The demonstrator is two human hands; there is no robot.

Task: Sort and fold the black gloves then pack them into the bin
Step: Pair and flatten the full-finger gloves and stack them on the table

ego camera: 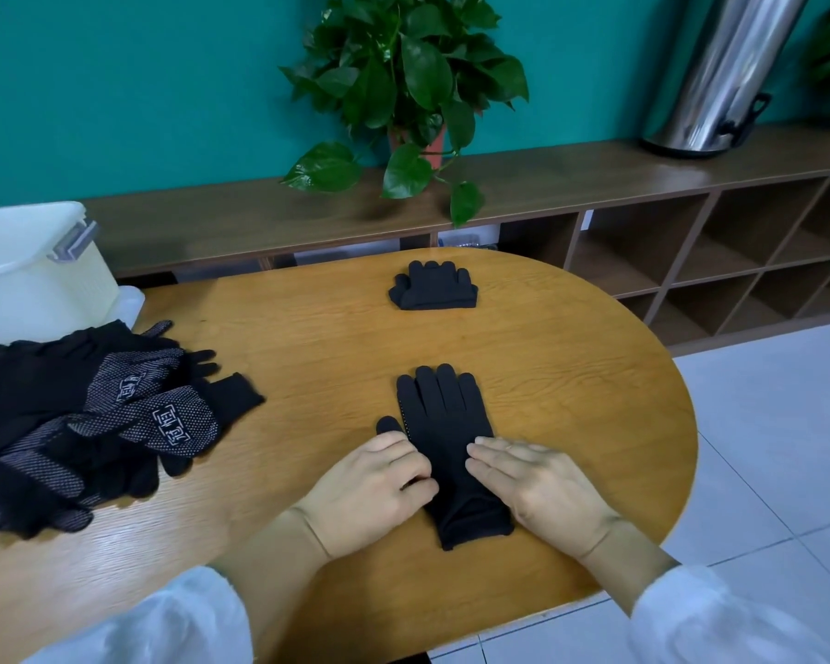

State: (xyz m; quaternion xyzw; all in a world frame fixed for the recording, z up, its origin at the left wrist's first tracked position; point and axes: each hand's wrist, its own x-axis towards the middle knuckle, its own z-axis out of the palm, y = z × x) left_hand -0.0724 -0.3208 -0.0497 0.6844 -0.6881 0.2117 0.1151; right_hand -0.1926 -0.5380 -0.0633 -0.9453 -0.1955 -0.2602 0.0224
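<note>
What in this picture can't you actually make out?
All in the head view:
- Inside of the white bin: its wall hides it and the left edge cuts it off.
- Size of the glove pile: cut off by the left edge, gloves overlapping.
- Flat glove: its middle is covered by the left hand and right hand.
- Folded gloves: layers stacked, count unclear.

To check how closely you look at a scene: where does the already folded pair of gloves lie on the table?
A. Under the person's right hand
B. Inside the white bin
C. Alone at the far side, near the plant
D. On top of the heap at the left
C: the folded gloves lie alone on the table at its far edge, below the plant, apart from the heap.
</note>
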